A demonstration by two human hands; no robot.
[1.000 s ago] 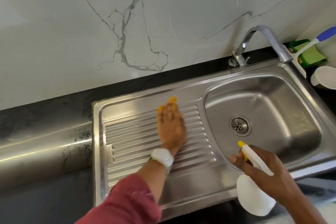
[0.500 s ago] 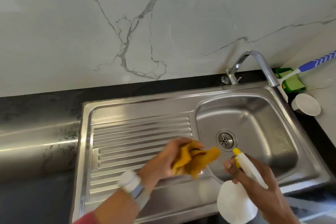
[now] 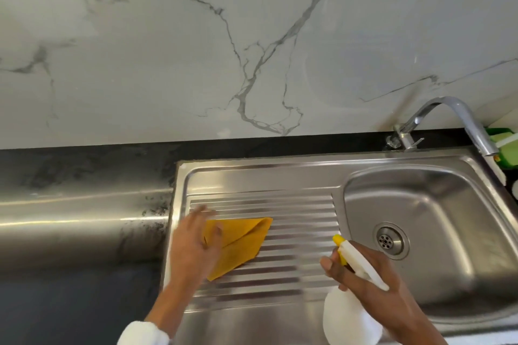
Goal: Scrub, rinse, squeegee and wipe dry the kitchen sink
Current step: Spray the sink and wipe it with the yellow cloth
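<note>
A stainless steel sink (image 3: 280,173) with a ribbed drainboard on the left and a basin with a round drain (image 3: 390,239) on the right. A folded yellow cloth (image 3: 241,244) lies flat on the drainboard's left part. My left hand (image 3: 196,244) rests on the cloth's left edge with its fingers spread and fairly straight. My right hand (image 3: 364,280) grips a white spray bottle (image 3: 350,314) with a yellow nozzle, held over the sink's front rim between drainboard and basin. The nozzle points away from me, up and to the left.
A chrome faucet (image 3: 454,117) curves over the basin's back right corner. A green sponge holder (image 3: 504,148) stands behind it at the right edge. Dark countertop (image 3: 84,302) runs to the left of the sink. A white marble wall rises behind.
My left hand lifted the bunched cloth off the drainboard, then laid it back down flat on the drainboard's left part. The camera view tilted up. The spray bottle stayed in my right hand.
</note>
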